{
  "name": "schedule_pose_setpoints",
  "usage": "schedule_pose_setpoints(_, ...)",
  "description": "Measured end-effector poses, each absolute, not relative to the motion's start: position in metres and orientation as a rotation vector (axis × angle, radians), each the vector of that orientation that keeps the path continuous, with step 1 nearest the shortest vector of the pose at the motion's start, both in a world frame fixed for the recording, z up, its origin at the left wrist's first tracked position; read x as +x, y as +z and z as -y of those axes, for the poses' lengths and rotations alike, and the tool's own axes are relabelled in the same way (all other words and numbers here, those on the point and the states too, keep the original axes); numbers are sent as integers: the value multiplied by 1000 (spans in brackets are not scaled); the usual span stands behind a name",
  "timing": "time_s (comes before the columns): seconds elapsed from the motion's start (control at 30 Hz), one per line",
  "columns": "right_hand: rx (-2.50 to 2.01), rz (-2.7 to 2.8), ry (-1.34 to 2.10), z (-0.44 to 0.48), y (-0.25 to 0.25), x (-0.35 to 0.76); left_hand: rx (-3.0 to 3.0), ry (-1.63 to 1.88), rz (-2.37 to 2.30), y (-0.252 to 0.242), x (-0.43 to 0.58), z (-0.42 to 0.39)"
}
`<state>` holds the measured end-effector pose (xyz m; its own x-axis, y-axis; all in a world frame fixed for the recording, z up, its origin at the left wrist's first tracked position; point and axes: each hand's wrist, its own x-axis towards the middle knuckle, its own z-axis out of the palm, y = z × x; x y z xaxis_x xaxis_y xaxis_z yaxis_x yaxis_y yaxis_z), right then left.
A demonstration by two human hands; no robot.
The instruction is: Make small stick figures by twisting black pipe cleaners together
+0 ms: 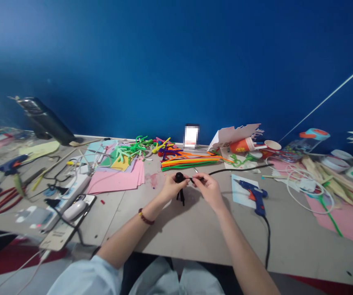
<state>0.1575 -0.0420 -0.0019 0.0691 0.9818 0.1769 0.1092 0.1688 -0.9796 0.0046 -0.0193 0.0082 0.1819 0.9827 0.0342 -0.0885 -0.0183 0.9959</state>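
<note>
In the middle of the head view, my left hand (172, 189) is closed around a small black pipe-cleaner figure (179, 177) with a round top. Several black strands hang down below the fingers. Close beside it on the right, my right hand (207, 189) pinches a black pipe cleaner (240, 169) near the figure. A long stretch of that black strand appears to run out to the right past the hand. The fingers partly hide where strand and figure meet. Both hands are above the grey table (164, 229).
Orange and green pipe cleaners (191, 163) lie behind my hands, near a lit phone (191, 135). A blue glue gun (256, 196) rests at right on light-blue paper. Pink sheets (115, 179), a power strip (68, 200) and red-handled scissors (4, 200) are at left.
</note>
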Motion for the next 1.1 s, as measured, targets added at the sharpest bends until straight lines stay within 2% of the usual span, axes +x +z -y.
schedule_pose_setpoints(0.17, -1090, 1271, 1095, 42, -2, 155, 1223, 1173, -1020, 7, 4, 17)
schedule_pose_setpoints(0.4, -1092, 1699, 446, 44, -3, 162, 1211, 1097, -1011, 11, -1, 16)
schedule_pose_setpoints(0.5, -1074, 1800, 357, 44, -2, 166, 1197, 1044, -966, 10, -2, 16)
schedule_pose_setpoints(0.7, -1076, 1888, 452, 43, 2, 172, 1016, 946, -880, 6, -2, 15)
schedule_pose_setpoints(0.83, -1116, 1785, 471, 44, 3, 169, 1163, 928, -884, 5, -1, 16)
schedule_pose_setpoints(1.1, -1146, 1259, 988, 37, -5, 160, 1564, 1018, -958, 8, -1, 19)
